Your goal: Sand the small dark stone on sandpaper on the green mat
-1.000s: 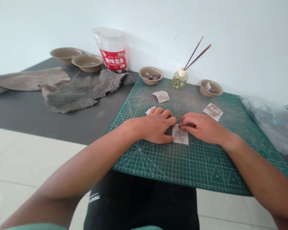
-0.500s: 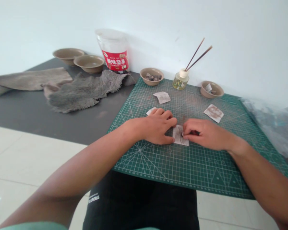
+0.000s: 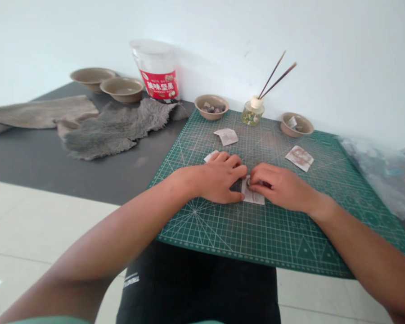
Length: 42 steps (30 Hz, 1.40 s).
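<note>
A small whitish square (image 3: pixel 255 198) with dark marks lies on the green cutting mat (image 3: pixel 222 234). My left hand (image 3: pixel 222 177) rests on the mat with its fingers spread, thumb and fingertip at the square's left edge. My right hand (image 3: pixel 278 185) is pinched over the square's upper part, its fingertips round something small and dark that I cannot make out. Part of another white piece (image 3: pixel 210 155) shows behind my left hand. Farther back lie a pale curled piece (image 3: pixel 227 136) and a brown-stained square (image 3: pixel 299 158).
At the mat's back stand a bowl of dark bits (image 3: pixel 211 107), a reed diffuser (image 3: pixel 253 112) and a bowl with pale pieces (image 3: pixel 296 125). Leftward are two bowls, a red-labelled tub (image 3: pixel 160 83) and grey cloths (image 3: pixel 108 128). A clear plastic bag (image 3: pixel 383 171) lies right.
My right hand has moved a little left across the square, still pinched. My left hand stays in place on the mat. The whole view has shifted slightly.
</note>
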Motion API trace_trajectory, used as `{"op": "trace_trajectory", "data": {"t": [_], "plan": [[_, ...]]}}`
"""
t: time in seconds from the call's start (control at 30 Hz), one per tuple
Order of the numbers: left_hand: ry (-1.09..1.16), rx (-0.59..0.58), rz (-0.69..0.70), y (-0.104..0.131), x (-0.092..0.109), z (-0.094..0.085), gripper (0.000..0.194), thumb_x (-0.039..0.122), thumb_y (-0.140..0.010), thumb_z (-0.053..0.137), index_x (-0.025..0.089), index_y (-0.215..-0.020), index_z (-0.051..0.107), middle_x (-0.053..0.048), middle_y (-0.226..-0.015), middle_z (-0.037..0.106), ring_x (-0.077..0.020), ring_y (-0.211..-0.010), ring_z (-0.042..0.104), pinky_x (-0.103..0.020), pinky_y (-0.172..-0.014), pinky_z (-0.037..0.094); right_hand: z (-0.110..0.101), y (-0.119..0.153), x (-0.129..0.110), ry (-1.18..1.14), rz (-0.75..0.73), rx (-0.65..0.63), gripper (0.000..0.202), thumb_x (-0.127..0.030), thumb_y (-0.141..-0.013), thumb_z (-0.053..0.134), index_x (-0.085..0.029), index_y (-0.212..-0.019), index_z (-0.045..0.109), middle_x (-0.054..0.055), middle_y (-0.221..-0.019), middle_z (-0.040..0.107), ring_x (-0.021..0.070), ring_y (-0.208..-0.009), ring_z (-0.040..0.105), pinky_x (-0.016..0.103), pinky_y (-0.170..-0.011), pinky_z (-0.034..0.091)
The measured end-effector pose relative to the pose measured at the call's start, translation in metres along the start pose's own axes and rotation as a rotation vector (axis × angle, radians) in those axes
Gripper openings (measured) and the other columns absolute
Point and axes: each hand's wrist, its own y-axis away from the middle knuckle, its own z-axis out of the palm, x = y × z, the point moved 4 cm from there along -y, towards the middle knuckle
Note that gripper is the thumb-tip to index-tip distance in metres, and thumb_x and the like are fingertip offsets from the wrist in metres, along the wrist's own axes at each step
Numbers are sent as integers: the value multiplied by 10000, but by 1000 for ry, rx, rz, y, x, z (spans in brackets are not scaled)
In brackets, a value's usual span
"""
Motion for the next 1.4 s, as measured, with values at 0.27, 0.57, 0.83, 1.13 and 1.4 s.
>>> {"op": "trace_trajectory", "data": {"t": [0.27, 0.57, 0.83, 1.13, 1.4], "plan": [[-6, 5, 16, 0, -1, 1, 427, 572, -884, 570, 208, -1106, 533, -102, -1231, 499, -320, -1110, 469, -464, -1000, 359, 5, 0, -2, 63, -47, -23, 104, -273, -978, 548, -224, -958, 637, 37, -1077, 658, 180, -922, 650, 319, -803, 490], [-11, -7, 14, 1, 0, 0, 436, 576, -884, 575, 203, -1105, 534, -107, -1225, 499, -322, -1102, 474, -472, -993, 364, 2, 1, 1, -7, -35, -44, 77, -262, -961, 569, -223, -925, 625, 35, -1028, 658, 183, -935, 638, 329, -825, 488], [-18, 3, 19, 0, -1, 1, 432, 577, -888, 567, 203, -1102, 530, -109, -1230, 497, -321, -1100, 472, -471, -991, 365, 8, -1, -1, 32, -34, -32, 100, -292, -971, 563, -224, -954, 635, 32, -1060, 650, 178, -927, 641, 318, -811, 483], [-10, -9, 9, 1, 0, 0, 427, 581, -887, 562, 208, -1091, 530, -100, -1229, 500, -321, -1113, 472, -469, -1001, 359, 3, 3, -3, -109, -38, -139, 97, -289, -941, 603, -224, -874, 628, 18, -984, 657, 163, -877, 634, 303, -777, 476], [7, -17, -4, 1, -1, 0, 462, 592, -878, 569, 217, -1147, 537, -103, -1254, 496, -328, -1130, 465, -471, -1005, 355, 0, 1, 3, -77, 7, -91, 87, -254, -918, 619, -220, -838, 618, 28, -953, 658, 177, -849, 629, 325, -764, 479]]}}
